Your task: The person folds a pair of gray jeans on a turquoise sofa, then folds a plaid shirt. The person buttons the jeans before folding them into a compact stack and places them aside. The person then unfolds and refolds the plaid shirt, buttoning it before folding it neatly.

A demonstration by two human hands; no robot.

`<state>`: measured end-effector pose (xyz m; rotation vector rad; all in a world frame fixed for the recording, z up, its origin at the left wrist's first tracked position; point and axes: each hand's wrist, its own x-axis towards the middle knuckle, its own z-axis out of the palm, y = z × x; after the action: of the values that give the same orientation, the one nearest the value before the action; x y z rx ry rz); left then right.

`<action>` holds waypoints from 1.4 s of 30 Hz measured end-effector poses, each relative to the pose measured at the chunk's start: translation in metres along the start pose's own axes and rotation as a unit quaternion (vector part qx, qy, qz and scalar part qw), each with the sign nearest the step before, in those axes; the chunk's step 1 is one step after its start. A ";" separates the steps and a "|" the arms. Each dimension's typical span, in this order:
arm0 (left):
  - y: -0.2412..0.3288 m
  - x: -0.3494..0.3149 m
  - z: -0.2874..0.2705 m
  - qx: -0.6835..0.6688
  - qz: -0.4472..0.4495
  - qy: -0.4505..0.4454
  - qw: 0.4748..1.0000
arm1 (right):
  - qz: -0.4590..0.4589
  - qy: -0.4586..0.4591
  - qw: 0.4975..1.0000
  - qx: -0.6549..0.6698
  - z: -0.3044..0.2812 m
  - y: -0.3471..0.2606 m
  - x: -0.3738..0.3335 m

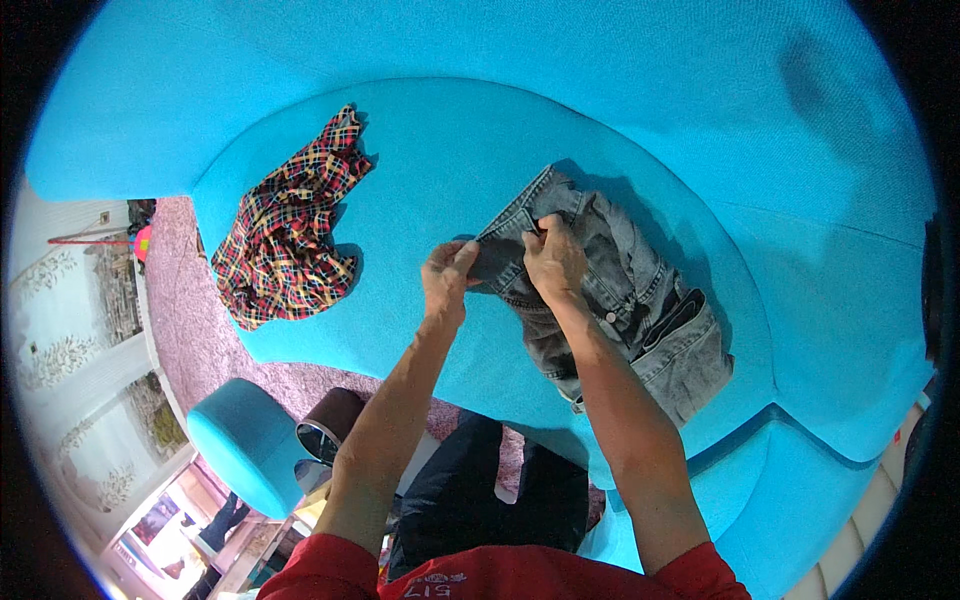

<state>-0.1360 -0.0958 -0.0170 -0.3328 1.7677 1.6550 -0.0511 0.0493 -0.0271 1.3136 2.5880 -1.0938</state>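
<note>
A faded grey denim garment [610, 235] lies rumpled on the blue sofa seat [430, 150], right of the middle. Its exact cut is hard to make out; a round metal button and a stitched band show. My left hand [447, 278] pinches a dark flap at the garment's left edge. Just to the right, my right hand [556, 262] is closed on the cloth near the stitched band, fingertips partly hidden. Farther left lies a crumpled plaid garment [290, 230] in red, black and yellow, apart from both hands.
The sofa's blue backrest [650, 60] curves around the far side and right. A round blue stool [240, 445] stands at lower left beside a dark bin-like container [333, 420]. Pink carpet [185, 290] covers the floor; my dark-trousered legs [450, 500] are at the near edge.
</note>
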 end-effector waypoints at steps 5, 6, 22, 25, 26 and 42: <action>-0.010 -0.032 0.020 -0.043 -0.070 -0.045 0.996 | -0.068 0.060 0.981 0.172 -0.021 0.003 -0.034; -0.010 -0.036 0.026 -0.060 -0.077 -0.063 0.993 | -0.108 0.112 0.972 0.176 -0.026 0.008 -0.048; -0.028 -0.048 0.044 -0.153 -0.038 -0.110 0.981 | -0.069 0.175 0.955 -0.231 -0.098 0.137 -0.126; -0.032 -0.054 0.051 -0.138 -0.041 -0.112 0.983 | -0.117 0.157 0.955 -0.223 -0.103 0.140 -0.137; -0.034 -0.057 0.053 -0.135 -0.046 -0.116 0.983 | -0.134 0.139 0.953 -0.231 -0.105 0.141 -0.140; 0.016 -0.216 0.118 0.069 0.131 -0.209 0.967 | -0.073 0.108 0.991 0.039 -0.111 0.184 -0.134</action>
<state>0.0483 -0.0377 0.1358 0.3076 1.6368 1.6211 0.1970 0.0960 -0.0039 1.3468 2.8667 -1.1452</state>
